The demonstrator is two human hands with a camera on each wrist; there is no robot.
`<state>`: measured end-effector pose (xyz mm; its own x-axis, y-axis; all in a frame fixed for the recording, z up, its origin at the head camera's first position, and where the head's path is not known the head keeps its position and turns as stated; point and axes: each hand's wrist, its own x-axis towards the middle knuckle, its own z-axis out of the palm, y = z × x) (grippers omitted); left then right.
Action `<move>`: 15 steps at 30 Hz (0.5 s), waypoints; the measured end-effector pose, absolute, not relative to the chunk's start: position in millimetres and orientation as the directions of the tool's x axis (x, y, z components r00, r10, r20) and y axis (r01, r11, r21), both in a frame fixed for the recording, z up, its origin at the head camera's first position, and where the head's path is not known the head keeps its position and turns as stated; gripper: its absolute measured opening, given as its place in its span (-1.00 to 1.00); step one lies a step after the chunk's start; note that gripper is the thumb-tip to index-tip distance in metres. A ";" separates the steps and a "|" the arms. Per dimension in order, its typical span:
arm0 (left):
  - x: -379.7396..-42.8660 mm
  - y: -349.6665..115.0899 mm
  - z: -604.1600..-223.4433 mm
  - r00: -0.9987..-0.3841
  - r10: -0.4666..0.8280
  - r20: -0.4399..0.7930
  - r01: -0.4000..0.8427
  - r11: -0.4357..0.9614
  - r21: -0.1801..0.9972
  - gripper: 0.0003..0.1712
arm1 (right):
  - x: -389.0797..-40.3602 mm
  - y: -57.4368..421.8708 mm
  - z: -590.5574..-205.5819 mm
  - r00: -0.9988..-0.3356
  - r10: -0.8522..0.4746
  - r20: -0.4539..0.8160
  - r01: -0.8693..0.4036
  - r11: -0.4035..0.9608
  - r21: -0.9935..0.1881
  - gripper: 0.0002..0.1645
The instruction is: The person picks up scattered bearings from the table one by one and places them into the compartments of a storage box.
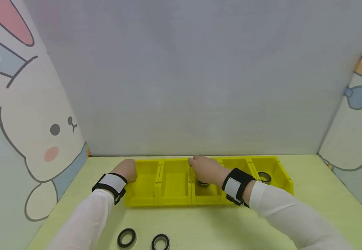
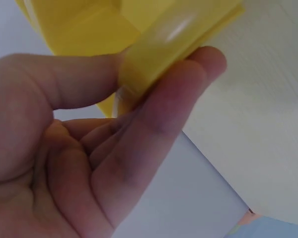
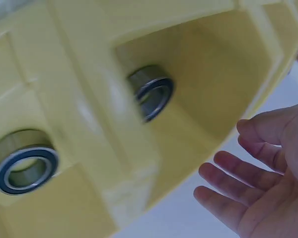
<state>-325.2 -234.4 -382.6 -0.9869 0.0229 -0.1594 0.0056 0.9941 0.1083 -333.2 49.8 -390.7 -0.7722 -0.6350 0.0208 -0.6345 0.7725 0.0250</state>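
A yellow row of joined bins lies across the table, divided into several compartments. My left hand is at its left end, and in the left wrist view the thumb and fingers pinch the yellow bin wall. Over the middle compartment hovers my right hand, its fingers loosely bent with nothing between them. One bearing sits in that compartment, partly covered by the hand; another bearing is in the rightmost one. The right wrist view has a bearing and a second bearing in neighbouring compartments.
Two black-rimmed bearings, a left one and a right one, lie on the pale table in front of the bins. A grey wall stands behind, with cartoon-printed side panels at left and right. My right forearm covers part of the bins.
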 end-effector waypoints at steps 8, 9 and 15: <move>-328.6 -233.1 -382.3 -0.984 0.040 -0.173 0.025 0.996 0.088 -0.96 | -288.5 23.4 -379.2 -0.615 -0.786 0.063 -0.785 0.618 0.047 -0.26; -328.4 -233.5 -382.1 -0.984 0.043 -0.175 0.029 0.996 0.083 -0.96 | -283.7 20.2 -380.8 -0.583 -0.810 0.060 -0.808 0.586 0.061 -0.19; -327.2 -234.9 -379.6 -0.981 0.036 -0.191 0.023 0.997 0.074 -0.97 | -259.1 6.5 -399.1 -0.432 -0.901 -0.032 -0.902 0.432 0.001 0.04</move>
